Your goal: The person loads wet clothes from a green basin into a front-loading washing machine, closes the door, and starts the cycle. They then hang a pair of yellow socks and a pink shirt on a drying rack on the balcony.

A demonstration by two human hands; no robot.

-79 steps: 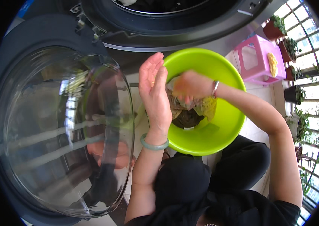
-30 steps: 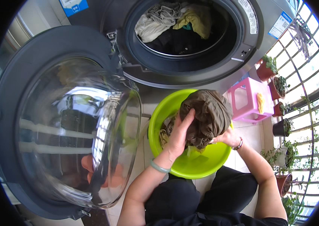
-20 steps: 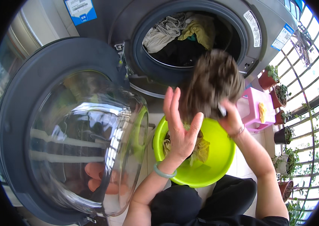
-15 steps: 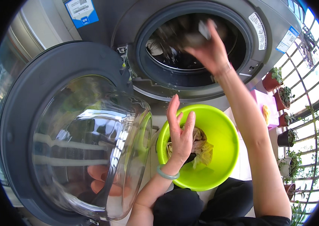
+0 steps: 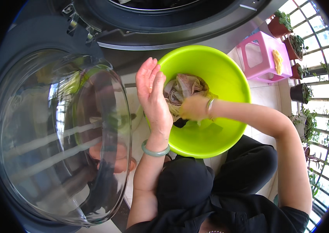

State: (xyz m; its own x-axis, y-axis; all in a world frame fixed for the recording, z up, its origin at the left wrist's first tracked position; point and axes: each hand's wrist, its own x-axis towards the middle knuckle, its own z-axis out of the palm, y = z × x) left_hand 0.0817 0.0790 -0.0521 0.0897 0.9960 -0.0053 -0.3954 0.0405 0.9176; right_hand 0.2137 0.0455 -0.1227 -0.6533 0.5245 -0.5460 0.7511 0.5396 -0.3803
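A lime-green basin [image 5: 232, 93] stands on the floor before my crossed legs. Crumpled laundry [image 5: 189, 84], pale and brownish with some yellow and black, lies in it. My right hand [image 5: 194, 108] reaches in from the right, a thin bracelet at its wrist. It is closed on the laundry and slightly blurred; its fingertips are hidden, so I cannot tell which piece they grip. By the basin's left rim my left hand [image 5: 156, 97] is raised, palm inward, with fingers stretched and nothing in it. A pale green bangle circles that wrist.
The washing machine [image 5: 164, 39] stands ahead, its drum opening cut off at the top. Its open door with clear bowl glass [image 5: 59, 155] fills the left. To the right are a pink stool [image 5: 263, 54] with a yellow cloth [image 5: 277, 62], potted plants [image 5: 281, 23] and a barred window.
My right hand has come from the drum opening down into the basin, and the pale item it held is gone from it. My left hand stays raised and open. The view has tilted downward.
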